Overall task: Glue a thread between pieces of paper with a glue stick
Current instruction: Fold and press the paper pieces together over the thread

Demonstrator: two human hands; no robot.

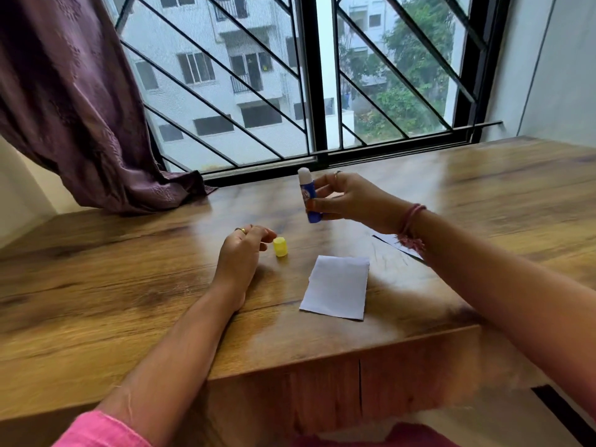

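Observation:
My right hand (348,198) holds a blue glue stick (308,195) upright above the table, its white glue tip exposed at the top. The yellow cap (280,246) stands on the wooden table (129,285), right beside the fingertips of my left hand (242,253), which rests on the table with loosely curled fingers and holds nothing. A white piece of paper (337,287) lies flat in front of me. A second piece of paper (387,240) is partly hidden behind my right wrist. I cannot make out a thread.
A purple curtain (80,124) drapes onto the table's far left. A barred window (306,91) runs along the back edge. The table's front edge (338,353) is close to my body.

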